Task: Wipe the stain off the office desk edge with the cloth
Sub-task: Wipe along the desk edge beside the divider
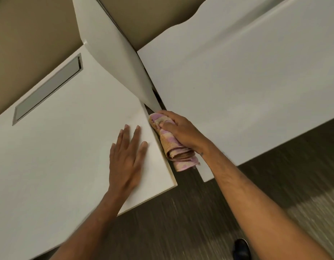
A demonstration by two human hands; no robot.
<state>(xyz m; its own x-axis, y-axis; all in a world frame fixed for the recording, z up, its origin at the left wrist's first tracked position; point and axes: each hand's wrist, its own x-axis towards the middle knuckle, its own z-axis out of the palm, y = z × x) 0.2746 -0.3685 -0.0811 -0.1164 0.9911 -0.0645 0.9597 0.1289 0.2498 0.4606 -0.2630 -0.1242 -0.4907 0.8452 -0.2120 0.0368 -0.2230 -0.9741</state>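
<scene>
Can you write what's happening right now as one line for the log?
left hand: flat on desk | right hand: pressing cloth on desk edge | stain: not visible

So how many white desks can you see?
2. The white desk with the grey cable hatch lies under the flat left hand; the other white desk is right of the divider. More may be out of view.

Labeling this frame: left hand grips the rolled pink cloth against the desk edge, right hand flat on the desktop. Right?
Not quite: the hands are swapped. In the head view the right hand grips the rolled pink cloth against the desk edge, and the left hand lies flat on the desktop.
</scene>
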